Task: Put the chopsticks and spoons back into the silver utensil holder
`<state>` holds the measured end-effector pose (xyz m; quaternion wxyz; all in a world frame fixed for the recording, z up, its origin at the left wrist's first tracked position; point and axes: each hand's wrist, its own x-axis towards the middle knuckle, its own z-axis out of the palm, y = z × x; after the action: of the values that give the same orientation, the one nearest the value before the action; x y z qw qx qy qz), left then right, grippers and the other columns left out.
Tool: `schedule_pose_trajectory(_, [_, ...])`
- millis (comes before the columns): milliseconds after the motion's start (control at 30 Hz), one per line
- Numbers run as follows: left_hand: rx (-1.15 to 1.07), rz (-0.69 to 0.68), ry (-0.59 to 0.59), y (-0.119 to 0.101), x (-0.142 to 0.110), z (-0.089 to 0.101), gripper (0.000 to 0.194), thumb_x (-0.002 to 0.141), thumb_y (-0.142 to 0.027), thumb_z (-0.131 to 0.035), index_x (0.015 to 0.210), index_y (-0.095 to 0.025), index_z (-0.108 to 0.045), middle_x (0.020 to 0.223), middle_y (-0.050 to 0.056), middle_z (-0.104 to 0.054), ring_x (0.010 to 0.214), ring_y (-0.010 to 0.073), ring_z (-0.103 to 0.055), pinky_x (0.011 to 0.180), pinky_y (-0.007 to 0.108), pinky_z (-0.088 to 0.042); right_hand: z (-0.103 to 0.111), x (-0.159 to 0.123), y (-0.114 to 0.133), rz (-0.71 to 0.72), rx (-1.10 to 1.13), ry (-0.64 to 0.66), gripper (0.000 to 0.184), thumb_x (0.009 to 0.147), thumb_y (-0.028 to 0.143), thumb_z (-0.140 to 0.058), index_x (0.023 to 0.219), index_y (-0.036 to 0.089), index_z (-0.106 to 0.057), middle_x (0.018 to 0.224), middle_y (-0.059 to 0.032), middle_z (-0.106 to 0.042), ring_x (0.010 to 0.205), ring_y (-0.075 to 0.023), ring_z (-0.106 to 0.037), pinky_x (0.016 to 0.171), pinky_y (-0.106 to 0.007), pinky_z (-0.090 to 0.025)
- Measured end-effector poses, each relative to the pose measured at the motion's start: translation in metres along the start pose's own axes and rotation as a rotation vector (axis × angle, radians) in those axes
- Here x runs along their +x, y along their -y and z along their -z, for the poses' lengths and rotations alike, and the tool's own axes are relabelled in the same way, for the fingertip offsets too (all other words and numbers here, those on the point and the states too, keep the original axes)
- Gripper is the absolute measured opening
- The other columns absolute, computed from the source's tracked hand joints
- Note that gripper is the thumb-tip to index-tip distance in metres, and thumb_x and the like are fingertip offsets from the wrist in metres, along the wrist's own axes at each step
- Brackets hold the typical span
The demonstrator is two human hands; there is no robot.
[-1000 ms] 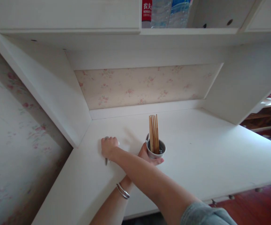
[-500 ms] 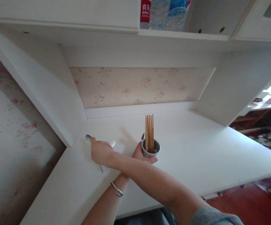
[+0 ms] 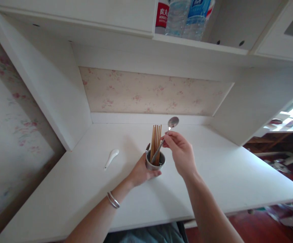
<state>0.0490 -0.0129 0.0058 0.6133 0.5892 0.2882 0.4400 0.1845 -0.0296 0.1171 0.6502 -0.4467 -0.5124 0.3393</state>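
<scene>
My left hand (image 3: 141, 171) is wrapped round a light grey utensil cup (image 3: 155, 166) just above the white desk. Several wooden chopsticks (image 3: 155, 140) stand upright in the cup, and a dark metal utensil (image 3: 147, 147) leans at its left rim. In my right hand (image 3: 180, 150) a metal spoon (image 3: 173, 122) is pinched by its handle, bowl up and tilted right. The lower end of its handle reaches the cup's mouth, in front of the chopsticks. To the left, a white soup spoon (image 3: 112, 157) lies on the desk.
The white desk (image 3: 212, 168) runs under a cabinet, with a side panel (image 3: 50, 91) at the left and another (image 3: 258, 101) at the right. Plastic bottles (image 3: 178, 17) stand on the open shelf overhead. Red floor (image 3: 247, 226) shows beyond the desk's front edge.
My right hand has carried the metal spoon from the left of the desk to the cup, uncrossing my arms. The white spoon is now fully visible. My left hand still holds the cup.
</scene>
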Motion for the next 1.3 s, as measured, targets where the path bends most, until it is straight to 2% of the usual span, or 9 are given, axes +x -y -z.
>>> schedule_pose_trajectory(167, [0.005, -0.027, 0.025, -0.003, -0.001, -0.003, 0.071, 0.061, -0.025, -0.082, 0.122, -0.018, -0.049, 0.119, 0.012, -0.061, 0.110, 0.0254, -0.058, 0.099, 0.041, -0.040, 0.029, 0.011, -0.028, -0.041, -0.066, -0.091, 0.027, 0.079, 0.045, -0.064, 0.087, 0.019, -0.063, 0.082, -0.0041, -0.067, 0.067, -0.0143, -0.059, 0.069, -0.032, -0.051])
schedule_pose_trajectory(433, [-0.032, -0.032, 0.029, 0.002, 0.004, -0.003, 0.076, 0.059, -0.020, -0.083, 0.126, -0.018, -0.046, 0.127, 0.014, -0.058, 0.116, 0.0266, -0.055, 0.104, 0.044, -0.037, 0.027, -0.006, -0.067, -0.110, -0.249, -0.053, 0.032, 0.081, 0.049, -0.058, 0.082, 0.018, -0.065, 0.076, -0.0041, -0.067, 0.074, -0.0185, -0.060, 0.070, -0.031, -0.045])
schedule_pose_trajectory(633, [-0.005, -0.059, 0.021, 0.009, 0.005, -0.001, 0.078, 0.059, -0.018, -0.083, 0.127, -0.018, -0.046, 0.129, 0.014, -0.057, 0.119, 0.0281, -0.054, 0.105, 0.045, -0.037, 0.030, -0.015, -0.091, -0.157, -0.224, 0.000, 0.035, 0.078, 0.052, -0.061, 0.084, 0.018, -0.066, 0.079, -0.0051, -0.069, 0.076, -0.0206, -0.062, 0.072, -0.033, -0.047])
schedule_pose_trajectory(767, [0.035, -0.069, 0.010, -0.001, 0.003, -0.003, 0.076, 0.059, -0.019, -0.083, 0.127, -0.018, -0.048, 0.130, 0.014, -0.056, 0.121, 0.0287, -0.052, 0.105, 0.045, -0.037, 0.032, -0.025, -0.101, -0.169, -0.109, 0.064, 0.036, 0.081, 0.049, -0.062, 0.105, 0.022, -0.060, 0.103, -0.0065, -0.068, 0.097, -0.0233, -0.063, 0.087, -0.038, -0.048])
schedule_pose_trajectory(867, [0.070, -0.075, 0.048, -0.012, 0.002, -0.007, 0.072, 0.064, -0.021, -0.080, 0.128, -0.018, -0.048, 0.126, 0.014, -0.058, 0.116, 0.0278, -0.055, 0.100, 0.043, -0.042, 0.032, -0.038, -0.102, -0.194, 0.018, 0.251, 0.056, 0.082, 0.042, -0.064, 0.132, 0.030, -0.041, 0.133, -0.0056, -0.054, 0.119, -0.0231, -0.054, 0.100, -0.041, -0.043])
schedule_pose_trajectory(967, [0.194, -0.085, 0.102, -0.020, -0.003, -0.003, 0.063, 0.064, -0.024, -0.079, 0.122, -0.016, -0.054, 0.115, 0.012, -0.064, 0.105, 0.0249, -0.061, 0.091, 0.037, -0.047, 0.030, -0.047, -0.102, -0.222, 0.087, 0.373, 0.073, 0.079, 0.037, -0.070, 0.140, 0.031, -0.029, 0.140, -0.0063, -0.048, 0.124, -0.0239, -0.050, 0.106, -0.045, -0.038])
schedule_pose_trajectory(1100, [0.555, -0.033, -0.012, -0.028, -0.015, 0.027, 0.079, 0.056, -0.037, -0.084, 0.127, -0.020, -0.052, 0.124, 0.011, -0.060, 0.107, 0.0235, -0.058, 0.087, 0.031, -0.048, 0.030, -0.050, -0.102, -0.200, 0.078, 0.372, 0.068, 0.077, 0.035, -0.072, 0.135, 0.028, -0.036, 0.136, -0.0085, -0.051, 0.121, -0.0264, -0.053, 0.104, -0.047, -0.040])
schedule_pose_trajectory(1200, [0.847, 0.093, -0.158, -0.036, -0.023, 0.066, 0.044, 0.076, -0.048, -0.064, 0.109, -0.019, -0.063, 0.103, 0.007, -0.068, 0.081, 0.0172, -0.063, 0.074, 0.028, -0.048, 0.031, -0.050, -0.103, -0.210, 0.039, 0.359, 0.069, 0.077, 0.037, -0.072, 0.135, 0.027, -0.036, 0.134, -0.0097, -0.053, 0.118, -0.0270, -0.055, 0.102, -0.049, -0.042])
schedule_pose_trajectory(1300, [1.173, 0.148, -0.347, -0.045, -0.028, 0.106, 0.029, 0.083, -0.043, -0.054, 0.097, -0.021, -0.065, 0.091, 0.004, -0.069, 0.077, 0.0161, -0.062, 0.073, 0.026, -0.044, 0.032, -0.050, -0.106, -0.190, -0.022, 0.347, 0.073, 0.075, 0.037, -0.074, 0.136, 0.027, -0.035, 0.132, -0.0098, -0.054, 0.119, -0.0279, -0.055, 0.103, -0.051, -0.040])
